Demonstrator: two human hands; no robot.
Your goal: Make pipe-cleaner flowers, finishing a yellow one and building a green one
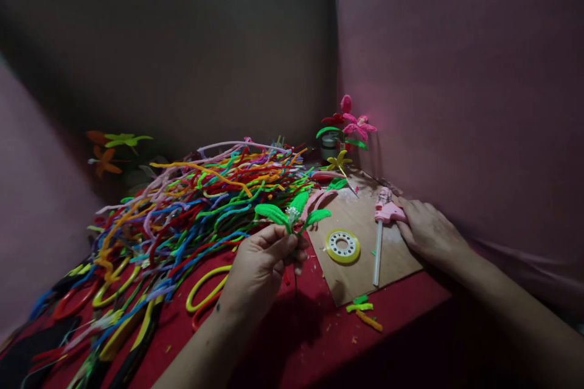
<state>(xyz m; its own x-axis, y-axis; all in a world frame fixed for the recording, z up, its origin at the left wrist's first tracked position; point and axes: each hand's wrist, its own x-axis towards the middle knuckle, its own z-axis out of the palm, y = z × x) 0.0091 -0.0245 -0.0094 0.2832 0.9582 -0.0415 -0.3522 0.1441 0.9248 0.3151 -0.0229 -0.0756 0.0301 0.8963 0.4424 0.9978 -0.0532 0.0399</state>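
Note:
Pinched in the fingers of my left hand (267, 261) is a green pipe-cleaner flower (298, 202), its petals spread and small white stamens at its middle. My right hand (429, 231) has its fingers around the handle of a pink glue gun (389, 209), which lies over a brown board (365, 282). From the gun's back end a clear glue stick (378, 255) sticks out toward me. Between the two hands, a yellow roll of tape (342, 247) rests flat on the board.
A big heap of coloured pipe cleaners (196, 194) covers the left of the red cloth (319, 340). Scissors with yellow handles (201, 289) lie before it. Pink flowers (359, 126) stand at the back by the wall, orange flowers (106, 159) at far left. Green and orange scraps (365, 313) lie near the board.

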